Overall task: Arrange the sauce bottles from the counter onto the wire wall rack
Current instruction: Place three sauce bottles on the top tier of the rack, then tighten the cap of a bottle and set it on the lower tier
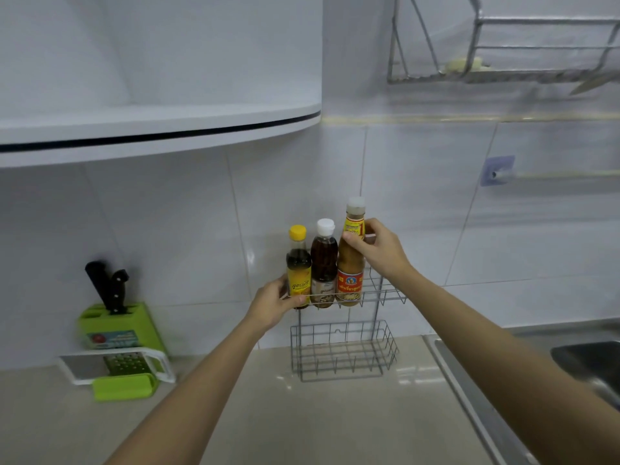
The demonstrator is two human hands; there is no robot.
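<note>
White wall tiles back a pale, glossy counter (302,424), with a steel sink (583,364) at the right edge and a curved white shelf (161,129) overhead. On the wall hangs the wire wall rack (385,297), two tiers; its lower basket (342,354) holds nothing visible. Three sauce bottles stand side by side in the upper tier: a yellow-capped bottle (298,263), a white-capped dark bottle (323,260), and a tall orange-sauce bottle (350,263). The right hand (375,250) is closed round the neck of the tall bottle. The left hand (278,302) grips the rack's front rail beside the yellow-capped bottle, seemingly to steady it.

Risk, as I judge it: the tall bottle stands high above the low rail, so letting go before its base sits flat could tip it forward over the wire. Pulling on the rail might also shake the rack and knock the neighbours together.

Off to the left sit a green knife block (120,327) and a grater (120,367); no bottles remain on the counter in view
</note>
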